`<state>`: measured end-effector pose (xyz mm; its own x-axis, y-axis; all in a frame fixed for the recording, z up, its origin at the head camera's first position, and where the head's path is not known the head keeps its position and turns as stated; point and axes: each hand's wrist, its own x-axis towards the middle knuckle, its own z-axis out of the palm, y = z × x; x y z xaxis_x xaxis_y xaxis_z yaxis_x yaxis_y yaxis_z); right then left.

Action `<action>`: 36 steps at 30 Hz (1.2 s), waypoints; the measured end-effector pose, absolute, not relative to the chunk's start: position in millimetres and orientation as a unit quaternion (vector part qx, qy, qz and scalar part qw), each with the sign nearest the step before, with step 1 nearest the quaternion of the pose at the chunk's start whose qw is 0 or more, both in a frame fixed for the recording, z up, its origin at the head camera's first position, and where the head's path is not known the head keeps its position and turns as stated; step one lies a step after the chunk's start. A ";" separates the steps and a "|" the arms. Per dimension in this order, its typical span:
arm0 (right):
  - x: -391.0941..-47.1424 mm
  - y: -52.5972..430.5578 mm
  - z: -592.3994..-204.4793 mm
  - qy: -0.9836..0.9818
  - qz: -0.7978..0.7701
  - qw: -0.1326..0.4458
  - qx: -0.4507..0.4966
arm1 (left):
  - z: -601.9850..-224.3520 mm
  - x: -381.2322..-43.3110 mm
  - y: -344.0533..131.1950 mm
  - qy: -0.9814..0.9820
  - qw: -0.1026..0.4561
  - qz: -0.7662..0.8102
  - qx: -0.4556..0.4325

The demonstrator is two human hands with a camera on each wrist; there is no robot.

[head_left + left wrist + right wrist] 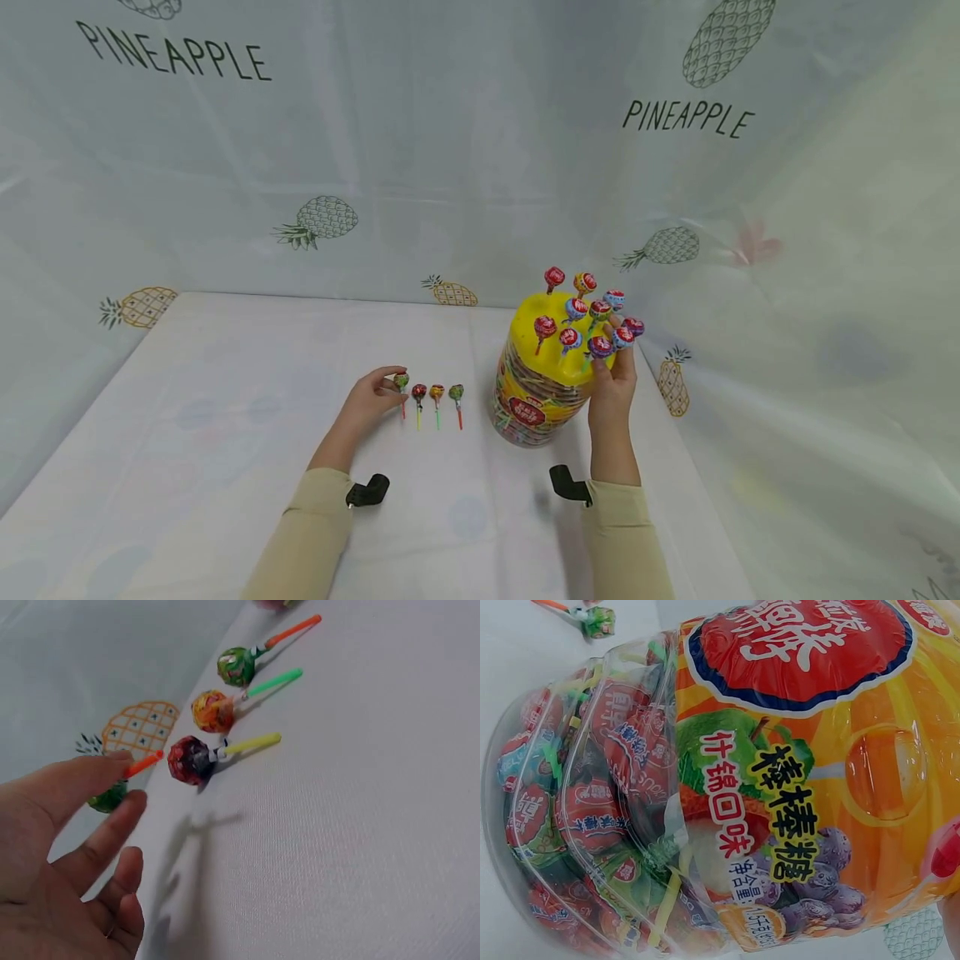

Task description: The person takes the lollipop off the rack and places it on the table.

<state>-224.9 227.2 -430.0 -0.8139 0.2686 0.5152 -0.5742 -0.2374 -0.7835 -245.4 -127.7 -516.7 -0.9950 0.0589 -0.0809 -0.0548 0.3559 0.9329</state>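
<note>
We see the left hand (369,402) resting on the worktop (225,400), its thumb and forefinger pinched on the green-wrapped lollipop (401,382) at the left end of a row of four. That lollipop has an orange-red stick, and in the left wrist view its round green head (109,798) shows just behind the fingertips. Next to it lie a dark red lollipop (190,759) with a yellow stick, an orange lollipop (213,711) with a green stick and another green lollipop (236,666) with an orange stick, all side by side with sticks pointing toward us. The right hand (613,387) grips the right side of the lollipop tub (536,392), fingers curled up to the rim of its yellow lid (551,350). The tub is clear plastic, packed with wrapped lollipops, and carries a red, orange and yellow label (802,750) with printed fruit. Wrapped lollipops (577,310) stand upright in the lid, mostly red-headed, some blue. The tub stands right of the row, near the worktop's back right corner.
</note>
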 end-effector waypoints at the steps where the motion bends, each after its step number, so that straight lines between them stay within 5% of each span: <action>1: -224.9 227.0 -430.2 -0.555 0.774 0.272 0.135 | -519.3 -246.4 -129.0 0.825 0.055 0.562 -0.002; 36: -224.3 227.1 -430.6 -0.567 0.766 0.274 0.132 | -533.5 -255.1 -125.1 0.884 0.073 0.462 -0.016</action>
